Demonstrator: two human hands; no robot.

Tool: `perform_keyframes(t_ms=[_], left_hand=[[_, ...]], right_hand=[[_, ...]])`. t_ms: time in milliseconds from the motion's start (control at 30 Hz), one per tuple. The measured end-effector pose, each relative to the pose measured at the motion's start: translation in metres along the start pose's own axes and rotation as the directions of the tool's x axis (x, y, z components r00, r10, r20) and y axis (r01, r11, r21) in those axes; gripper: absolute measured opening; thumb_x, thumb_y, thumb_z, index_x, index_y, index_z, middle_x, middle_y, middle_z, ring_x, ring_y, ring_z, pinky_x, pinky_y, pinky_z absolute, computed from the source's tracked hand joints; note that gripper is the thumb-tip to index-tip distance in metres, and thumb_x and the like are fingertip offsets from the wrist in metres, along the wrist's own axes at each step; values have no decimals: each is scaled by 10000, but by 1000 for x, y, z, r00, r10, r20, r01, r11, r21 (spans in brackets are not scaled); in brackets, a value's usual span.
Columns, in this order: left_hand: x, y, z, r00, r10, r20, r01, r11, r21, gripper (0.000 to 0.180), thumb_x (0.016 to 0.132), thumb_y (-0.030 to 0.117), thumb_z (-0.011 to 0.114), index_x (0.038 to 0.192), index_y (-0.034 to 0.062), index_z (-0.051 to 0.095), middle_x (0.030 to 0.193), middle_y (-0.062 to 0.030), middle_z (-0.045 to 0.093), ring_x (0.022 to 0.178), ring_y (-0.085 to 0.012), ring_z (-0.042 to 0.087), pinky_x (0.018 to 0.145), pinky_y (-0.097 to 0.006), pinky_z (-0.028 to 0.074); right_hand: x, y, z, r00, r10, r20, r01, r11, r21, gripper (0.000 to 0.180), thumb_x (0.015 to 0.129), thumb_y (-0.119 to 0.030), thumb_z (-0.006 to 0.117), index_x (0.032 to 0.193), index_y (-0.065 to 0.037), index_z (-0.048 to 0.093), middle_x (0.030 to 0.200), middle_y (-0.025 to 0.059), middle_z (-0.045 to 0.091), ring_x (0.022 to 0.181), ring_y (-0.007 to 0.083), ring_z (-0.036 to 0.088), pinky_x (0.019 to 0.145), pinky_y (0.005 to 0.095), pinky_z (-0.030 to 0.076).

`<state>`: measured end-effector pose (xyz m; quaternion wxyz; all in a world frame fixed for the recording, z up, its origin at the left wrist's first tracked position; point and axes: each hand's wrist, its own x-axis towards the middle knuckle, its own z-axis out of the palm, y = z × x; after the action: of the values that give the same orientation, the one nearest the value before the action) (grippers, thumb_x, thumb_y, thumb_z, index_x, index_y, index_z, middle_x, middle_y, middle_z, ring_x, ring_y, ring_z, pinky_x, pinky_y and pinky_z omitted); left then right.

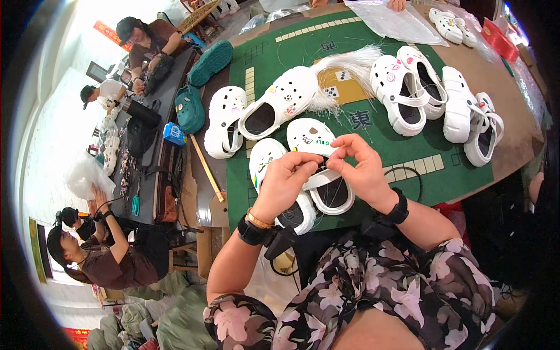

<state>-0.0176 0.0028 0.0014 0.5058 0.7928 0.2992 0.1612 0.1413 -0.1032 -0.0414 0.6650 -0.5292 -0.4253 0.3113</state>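
Note:
My left hand (pixel 284 177) and my right hand (pixel 363 168) meet over a white clog (pixel 309 135) at the table's near edge. Thumb and forefinger of each are pinched together at the clog's strap (pixel 328 177). What lies between the fingertips is too small to make out; thin clear strands cross the shoe's opening there. Beside it, partly behind my left hand, is a second white clog (pixel 266 153) with decorations on its toe. A bundle of long white strands (pixel 350 67) lies on the green mat (pixel 344 127) beyond.
Two white clogs (pixel 224 119) lie to the left, and several (pixel 402 99) to the right. Teal clogs (pixel 189 109), a blue pack (pixel 174 133) and a wooden stick (pixel 205 166) are farther left. A clear plastic bag (pixel 396 20) and red ribbon roll (pixel 499 41) lie far right. People work at the left bench.

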Motion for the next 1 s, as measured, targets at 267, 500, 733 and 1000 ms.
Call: perform_keyframes(t_ms=[267, 500, 733, 1000], left_hand=[[-2, -1, -1, 998, -39, -54, 28, 981, -193, 138, 934, 86, 619, 1026, -6, 663, 773, 14, 604, 669, -44, 532, 611, -202, 435], [-4, -3, 0, 995, -73, -61, 58, 974, -220, 145, 947, 102, 610, 1014, -11, 672, 779, 14, 611, 682, -42, 531, 615, -202, 434], [-6, -5, 0, 996, -56, -70, 44, 986, -164, 150, 948, 111, 619, 1005, -14, 680, 788, 14, 633, 676, -41, 530, 615, -209, 444], [-6, -7, 1, 997, -39, -73, 32, 994, -101, 160, 938, 121, 636, 991, -18, 694, 769, 15, 642, 666, -40, 533, 604, -203, 438]], right_hand=[[1, 2, 8, 966, -254, 38, 251, 902, -351, 55, 793, -91, 714, 829, -63, 684, 777, 75, 684, 753, 264, 627, 798, 362, 459], [1, 2, 8, 948, -315, 45, 307, 868, -390, 54, 790, -93, 717, 828, -67, 689, 779, 68, 689, 780, 254, 640, 829, 363, 440], [2, 0, 7, 939, -337, 60, 331, 847, -416, 57, 789, -92, 722, 827, -71, 686, 766, 60, 681, 759, 242, 636, 828, 363, 432], [1, 1, 7, 918, -385, 97, 386, 808, -446, 40, 808, -98, 708, 823, -81, 676, 744, 40, 663, 742, 223, 629, 846, 363, 418]])
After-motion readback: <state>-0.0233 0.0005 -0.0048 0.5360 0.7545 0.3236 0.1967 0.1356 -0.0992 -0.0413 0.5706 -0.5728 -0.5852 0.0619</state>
